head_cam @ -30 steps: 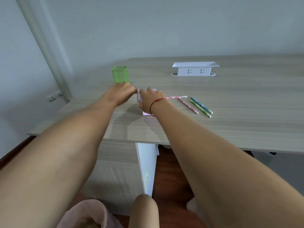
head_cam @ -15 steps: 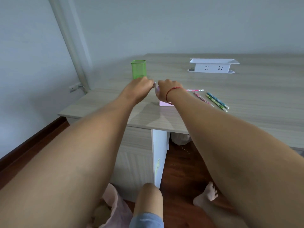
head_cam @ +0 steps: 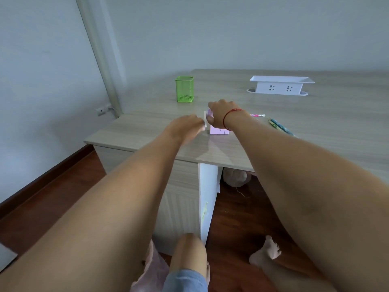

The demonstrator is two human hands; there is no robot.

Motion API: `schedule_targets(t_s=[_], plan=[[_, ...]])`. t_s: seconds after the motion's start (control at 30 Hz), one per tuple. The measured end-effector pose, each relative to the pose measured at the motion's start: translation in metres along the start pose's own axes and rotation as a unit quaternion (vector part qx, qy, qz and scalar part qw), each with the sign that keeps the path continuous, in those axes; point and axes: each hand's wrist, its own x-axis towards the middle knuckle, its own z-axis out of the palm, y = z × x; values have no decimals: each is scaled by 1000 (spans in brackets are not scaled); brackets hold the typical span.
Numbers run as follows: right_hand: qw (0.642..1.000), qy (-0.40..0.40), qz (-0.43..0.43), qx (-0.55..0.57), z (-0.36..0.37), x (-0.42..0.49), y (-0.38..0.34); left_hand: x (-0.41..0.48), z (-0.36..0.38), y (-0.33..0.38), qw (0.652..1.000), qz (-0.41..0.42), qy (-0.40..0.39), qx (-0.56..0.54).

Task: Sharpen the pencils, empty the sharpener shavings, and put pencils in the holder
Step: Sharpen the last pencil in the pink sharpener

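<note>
A small pink pencil sharpener (head_cam: 219, 130) stands on the wooden desk (head_cam: 294, 131) near its front left part. My right hand (head_cam: 221, 114) grips the sharpener's top from above. My left hand (head_cam: 185, 128) holds the white crank handle (head_cam: 205, 120) on its left side. A pink pencil (head_cam: 257, 115) pokes out to the right behind my right wrist. Green and blue pencils (head_cam: 279, 126) lie further right, partly hidden by my forearm. The green mesh holder (head_cam: 184, 88) stands upright behind the sharpener, with nothing showing above its rim.
A white socket box (head_cam: 280, 85) sits at the back of the desk. The desk's left edge and a drawer cabinet (head_cam: 179, 197) are below my arms. A pink bag (head_cam: 153, 268) lies on the floor by my knee, another bundle (head_cam: 234, 177) under the desk.
The view has shifted, so the desk items sit further right in frame. My left hand has dropped lower on the crank handle. My right hand stays on the sharpener.
</note>
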Motion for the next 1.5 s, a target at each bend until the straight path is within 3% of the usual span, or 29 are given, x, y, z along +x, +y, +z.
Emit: schedule_targets(t_s=[0.27, 0.53, 0.73, 0.87, 1.5], plan=[[999, 21, -26, 4, 5, 1, 3, 24, 31, -4, 998, -19, -60, -15], [1000, 13, -23, 3, 6, 1, 2, 48, 20, -22, 998, -15, -66, 8], [1000, 21, -4, 13, 5, 0, 2, 62, 9, -38, 1000, -23, 6, 6], [1000, -2, 9, 12, 0, 2, 2, 67, -6, -39, 995, 16, 64, 68], [1000, 0, 18, 1, -5, 0, -4, 32, -15, -24, 990, -35, 125, -54]])
